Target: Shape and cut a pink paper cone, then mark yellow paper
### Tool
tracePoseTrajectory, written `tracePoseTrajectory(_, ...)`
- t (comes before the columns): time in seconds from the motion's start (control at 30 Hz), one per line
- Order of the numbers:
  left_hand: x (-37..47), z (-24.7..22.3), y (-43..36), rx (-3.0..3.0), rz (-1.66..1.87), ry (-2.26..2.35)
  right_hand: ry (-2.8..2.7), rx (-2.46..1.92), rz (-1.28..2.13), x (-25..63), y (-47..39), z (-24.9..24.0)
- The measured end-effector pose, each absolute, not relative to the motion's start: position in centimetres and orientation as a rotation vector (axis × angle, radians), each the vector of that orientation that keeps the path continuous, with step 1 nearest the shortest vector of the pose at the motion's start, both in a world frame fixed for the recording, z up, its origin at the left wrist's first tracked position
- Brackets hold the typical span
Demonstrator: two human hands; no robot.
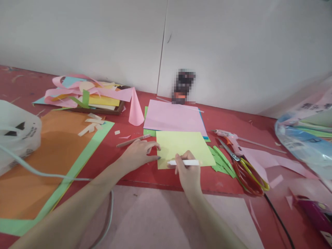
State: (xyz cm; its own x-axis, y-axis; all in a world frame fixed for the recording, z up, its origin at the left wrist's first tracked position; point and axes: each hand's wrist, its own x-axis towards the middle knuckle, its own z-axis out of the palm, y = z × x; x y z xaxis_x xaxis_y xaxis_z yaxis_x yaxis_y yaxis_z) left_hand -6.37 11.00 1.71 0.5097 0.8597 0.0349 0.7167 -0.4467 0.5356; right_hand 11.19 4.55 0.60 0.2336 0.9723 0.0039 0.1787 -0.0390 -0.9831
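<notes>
My right hand [189, 176] is closed around a white marker [192, 162], whose tip points left over a pale yellow sheet of paper [181, 143]. At the sheet's left edge is my left hand [137, 152], thumb and fingers apart and holding nothing. Its fingertips reach the paper's border; whether they press on it I cannot tell. Beyond that hand lies a slim pinkish pen [131, 141]. Behind the yellow sheet, a stack of lilac paper [172, 116] sits over blue and green sheets. A pink paper cone [136, 110] stands upright left of the stack.
Scissors [250, 173], a pink glue gun [230, 138] and green scraps [221, 160] lie on the right. A tray [102, 110] of paper strips is at back left. Orange sheets [61, 145], a white bag [18, 138] and a cable [52, 174] occupy the left.
</notes>
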Motion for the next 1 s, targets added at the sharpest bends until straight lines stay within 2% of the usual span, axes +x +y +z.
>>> tracePoseTrajectory(0.1,-6.4,1.7,11.0,2.290,0.406,1.311,-1.070,-1.411,0.933,11.8,4.6,1.0)
tracePoseTrajectory(0.3,-6.4,1.7,10.7,2.309,0.431,1.312,-1.247,-1.510,0.530,14.0,5.0,2.3)
tracePoseTrajectory(0.53,-6.4,1.5,10.2,2.330,0.449,1.357,-1.611,-1.673,0.337,16.3,5.6,0.7)
tracePoseTrajectory(0.73,-6.5,1.5,10.1,2.302,0.464,1.367,-1.568,-1.878,-0.004,19.1,6.4,0.8)
tracePoseTrajectory(0.87,-6.5,1.6,10.1,2.287,0.455,1.358,-1.556,-1.964,0.084,21.2,7.0,1.5)
tracePoseTrajectory(1.0,-6.6,1.5,10.2,2.286,0.453,1.346,-1.504,-1.812,0.249,22.6,8.2,1.1)
